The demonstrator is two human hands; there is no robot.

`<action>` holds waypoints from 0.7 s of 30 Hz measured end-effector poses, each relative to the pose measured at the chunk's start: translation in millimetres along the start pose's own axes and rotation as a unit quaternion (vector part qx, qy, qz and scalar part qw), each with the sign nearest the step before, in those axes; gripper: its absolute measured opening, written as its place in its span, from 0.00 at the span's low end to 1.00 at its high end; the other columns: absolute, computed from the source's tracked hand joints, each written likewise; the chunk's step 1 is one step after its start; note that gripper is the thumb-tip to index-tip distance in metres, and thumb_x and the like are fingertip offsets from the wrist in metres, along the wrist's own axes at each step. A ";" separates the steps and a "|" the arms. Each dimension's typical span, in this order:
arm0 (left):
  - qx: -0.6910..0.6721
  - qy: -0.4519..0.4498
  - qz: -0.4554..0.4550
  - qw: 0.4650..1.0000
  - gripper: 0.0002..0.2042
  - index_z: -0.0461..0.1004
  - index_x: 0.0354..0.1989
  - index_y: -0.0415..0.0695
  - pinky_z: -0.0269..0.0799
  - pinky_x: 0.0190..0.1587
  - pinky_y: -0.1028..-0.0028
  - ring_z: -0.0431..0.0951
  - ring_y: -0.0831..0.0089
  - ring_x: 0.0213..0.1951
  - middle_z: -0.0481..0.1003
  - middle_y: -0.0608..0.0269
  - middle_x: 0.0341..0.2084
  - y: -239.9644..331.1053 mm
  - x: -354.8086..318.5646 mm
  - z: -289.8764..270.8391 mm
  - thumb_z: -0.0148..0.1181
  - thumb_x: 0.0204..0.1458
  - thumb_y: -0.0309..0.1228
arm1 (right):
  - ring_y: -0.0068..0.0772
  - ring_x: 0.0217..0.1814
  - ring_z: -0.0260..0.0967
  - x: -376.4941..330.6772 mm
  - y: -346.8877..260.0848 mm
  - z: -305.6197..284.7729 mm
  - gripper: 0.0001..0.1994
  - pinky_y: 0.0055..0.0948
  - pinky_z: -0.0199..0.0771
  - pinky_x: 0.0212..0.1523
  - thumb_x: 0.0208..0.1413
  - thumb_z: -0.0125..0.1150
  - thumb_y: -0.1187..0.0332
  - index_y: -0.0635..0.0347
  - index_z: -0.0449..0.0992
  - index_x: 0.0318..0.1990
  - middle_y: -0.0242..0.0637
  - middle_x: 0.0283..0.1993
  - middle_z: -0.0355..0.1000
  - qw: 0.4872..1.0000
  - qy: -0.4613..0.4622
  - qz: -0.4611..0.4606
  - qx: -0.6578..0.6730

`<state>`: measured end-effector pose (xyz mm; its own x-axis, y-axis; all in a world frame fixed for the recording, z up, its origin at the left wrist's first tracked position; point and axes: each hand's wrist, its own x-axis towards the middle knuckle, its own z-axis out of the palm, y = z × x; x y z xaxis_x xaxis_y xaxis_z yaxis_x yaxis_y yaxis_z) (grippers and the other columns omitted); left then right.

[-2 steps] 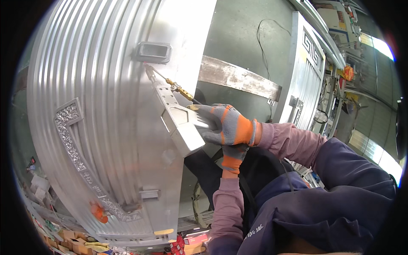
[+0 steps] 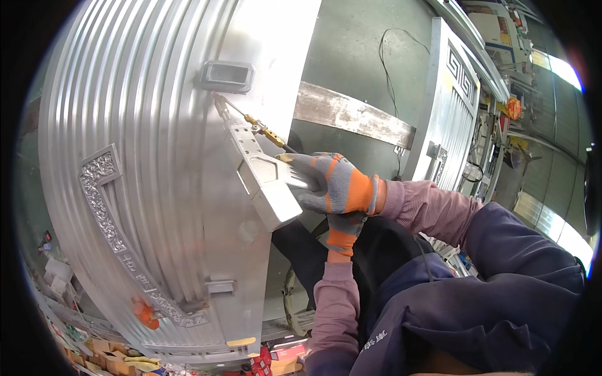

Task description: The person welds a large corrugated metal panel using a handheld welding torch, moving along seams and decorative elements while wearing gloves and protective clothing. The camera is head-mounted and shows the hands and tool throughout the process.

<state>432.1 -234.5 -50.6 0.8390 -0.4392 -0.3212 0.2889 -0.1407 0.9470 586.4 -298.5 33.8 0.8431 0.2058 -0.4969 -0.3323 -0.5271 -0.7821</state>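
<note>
My right hand [image 2: 342,185], in a grey and orange glove, is closed round the rear of a silver handheld welding gun [image 2: 274,199]. A brass wire-feed tube [image 2: 266,131] runs along the gun. The gun's nozzle points at the lower edge of a raised rectangular metal fitting [image 2: 227,76] on a ribbed silver door panel [image 2: 150,163]. A faint reddish spot shows at the tip; whether it touches the fitting I cannot tell. My left hand [image 2: 345,233], gloved alike, lies just below the right at the gun's rear. Its fingers are mostly hidden.
A long ornate handle [image 2: 119,235] lies along the panel, near an orange object [image 2: 145,313]. A smaller metal bracket [image 2: 221,287] sits lower down. Beyond the panel are a worn metal bar [image 2: 354,116], a loose cable [image 2: 384,62] and another patterned panel [image 2: 448,103]. Boxes [image 2: 288,358] lie below.
</note>
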 end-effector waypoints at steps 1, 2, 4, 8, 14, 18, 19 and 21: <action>0.015 -0.001 0.007 1.000 0.23 0.66 0.56 0.43 0.69 0.54 0.69 0.72 0.63 0.53 0.72 0.59 0.51 -0.1 -0.6 -0.1 0.62 0.51 0.33 | 0.50 0.35 0.72 0.6 -0.8 -0.5 0.33 0.36 0.71 0.39 0.47 0.66 0.57 0.63 0.65 0.60 0.50 0.31 0.72 1.000 -0.002 0.004 0.002; 0.045 0.005 0.026 0.999 0.23 0.66 0.56 0.43 0.69 0.54 0.68 0.73 0.63 0.53 0.72 0.58 0.51 -2.2 -1.4 0.1 0.62 0.51 0.33 | 0.48 0.34 0.72 1.2 -2.7 -1.8 0.33 0.36 0.71 0.38 0.45 0.66 0.60 0.64 0.65 0.60 0.49 0.32 0.72 1.000 -0.006 0.001 -0.010; 0.104 0.016 0.066 0.992 0.23 0.66 0.57 0.43 0.68 0.55 0.67 0.73 0.62 0.53 0.72 0.58 0.50 -5.6 -2.9 0.7 0.61 0.52 0.34 | 0.42 0.33 0.72 1.5 -9.1 -6.7 0.33 0.34 0.73 0.37 0.43 0.67 0.66 0.66 0.66 0.59 0.47 0.34 0.73 0.999 -0.012 -0.006 -0.035; -0.036 0.018 -0.049 0.998 0.27 0.65 0.57 0.43 0.67 0.55 0.62 0.72 0.58 0.53 0.72 0.57 0.50 5.8 -13.3 5.6 0.63 0.50 0.39 | 0.47 0.37 0.71 -5.0 -17.2 -13.7 0.32 0.36 0.71 0.40 0.44 0.66 0.65 0.64 0.65 0.60 0.48 0.35 0.72 1.000 -0.016 0.016 -0.020; 0.134 0.053 0.049 0.988 0.28 0.67 0.55 0.41 0.67 0.54 0.59 0.72 0.55 0.53 0.73 0.54 0.49 35.3 -48.9 47.1 0.68 0.45 0.37 | 0.51 0.45 0.69 -38.4 -34.7 -41.2 0.35 0.38 0.70 0.46 0.40 0.69 0.65 0.64 0.65 0.58 0.47 0.47 0.68 0.981 0.024 -0.129 -0.145; -0.128 0.020 -0.071 0.989 0.21 0.73 0.49 0.42 0.70 0.49 0.59 0.76 0.54 0.47 0.76 0.54 0.45 75.0 -36.0 51.1 0.67 0.46 0.32 | 0.55 0.53 0.67 -61.9 -27.6 -65.1 0.37 0.41 0.71 0.52 0.37 0.69 0.68 0.67 0.62 0.60 0.49 0.55 0.65 0.996 0.044 -0.075 -0.033; -0.077 0.013 -0.015 0.997 0.15 0.76 0.44 0.42 0.71 0.45 0.58 0.77 0.53 0.44 0.77 0.53 0.40 93.6 -24.5 46.7 0.65 0.47 0.31 | 0.57 0.58 0.65 -66.0 -16.1 -74.9 0.39 0.40 0.70 0.56 0.38 0.68 0.71 0.68 0.60 0.61 0.52 0.60 0.62 0.988 0.064 -0.136 -0.019; -0.176 -0.028 -0.060 0.982 0.18 0.73 0.45 0.40 0.73 0.46 0.66 0.77 0.62 0.45 0.76 0.57 0.42 107.3 -20.7 64.2 0.68 0.45 0.27 | 0.55 0.60 0.65 -73.7 -8.6 -96.9 0.36 0.38 0.67 0.58 0.42 0.62 0.74 0.68 0.58 0.63 0.54 0.61 0.62 0.984 0.070 -0.165 0.021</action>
<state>416.1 -297.4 58.2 0.7658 -0.4868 -0.4202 0.5339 0.1169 0.8374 568.1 -388.9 113.6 0.9568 0.2437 -0.1584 -0.0444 -0.4160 -0.9083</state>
